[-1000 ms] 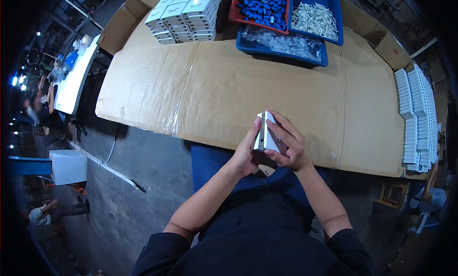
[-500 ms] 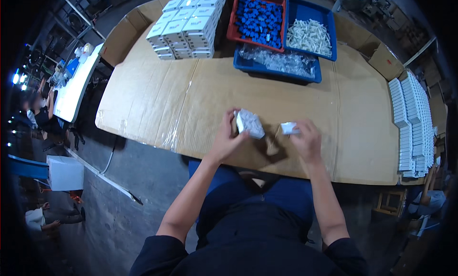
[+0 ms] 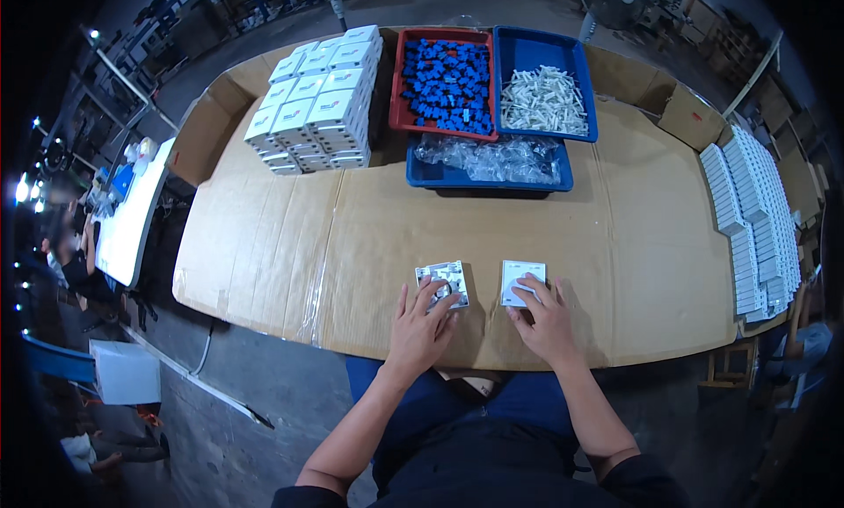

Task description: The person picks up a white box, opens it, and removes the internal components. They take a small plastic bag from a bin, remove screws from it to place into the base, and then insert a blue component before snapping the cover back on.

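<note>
Near the table's front edge, my left hand (image 3: 419,334) rests with spread fingers on a small white square housing (image 3: 453,273) whose open face shows inner parts. The fingers cover much of that face. To its right, my right hand (image 3: 547,324) lies with fingers apart on a white square cover plate (image 3: 524,271), smooth side up. Both pieces lie flat on the cardboard, side by side with a gap between them. Neither hand is wrapped round its piece.
Stacked white boxes (image 3: 308,112) stand at the back left. A red tray (image 3: 397,104) holds blue parts, a blue tray (image 3: 588,86) holds white slim pieces, and a nearer blue tray (image 3: 488,190) holds clear plastic bags. White pieces in tall stacks (image 3: 747,218) line the right side.
Both pieces, held up in my hands before, now lie on the cardboard. My fingers have loosened and spread over them. The head view has tilted upward.
</note>
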